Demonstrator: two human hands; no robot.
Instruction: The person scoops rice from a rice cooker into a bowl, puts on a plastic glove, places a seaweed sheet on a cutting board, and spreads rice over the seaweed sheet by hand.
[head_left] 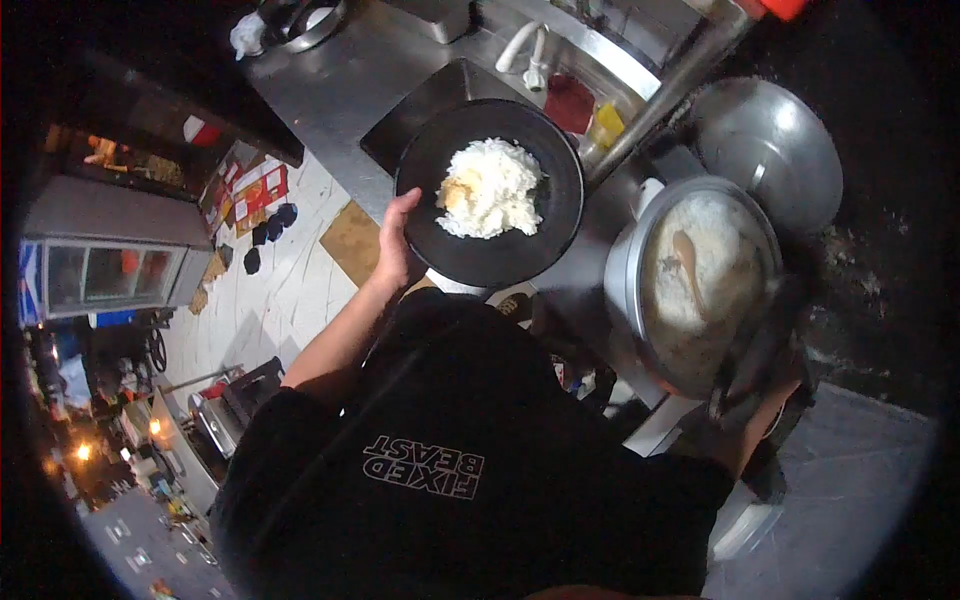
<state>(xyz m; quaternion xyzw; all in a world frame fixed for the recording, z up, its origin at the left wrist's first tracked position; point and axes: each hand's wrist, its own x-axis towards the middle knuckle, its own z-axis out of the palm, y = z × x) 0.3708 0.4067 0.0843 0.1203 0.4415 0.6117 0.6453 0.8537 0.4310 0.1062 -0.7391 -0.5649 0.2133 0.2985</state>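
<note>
A round black plate (425, 240) with a mound of white rice (495, 190) on it rests in my left hand (401, 240), whose thumb lies over the rim. The rice has a brownish patch on its left side. At the right, a large metal pot (622, 270) holds more whitish rice (715, 225), with a wooden spoon or paddle (688, 262) lying on it. My right hand (785, 388) is by the pot's lower right edge, beside a dark, blurred shape; its fingers cannot be made out.
A round metal lid (775, 150) leans behind the pot. Beyond the plate are a steel counter (320, 95), a dark tray (390, 130), a sink with a white faucet (535, 70), and red and yellow cloths or sponges. A metal pole slants between sink and pot.
</note>
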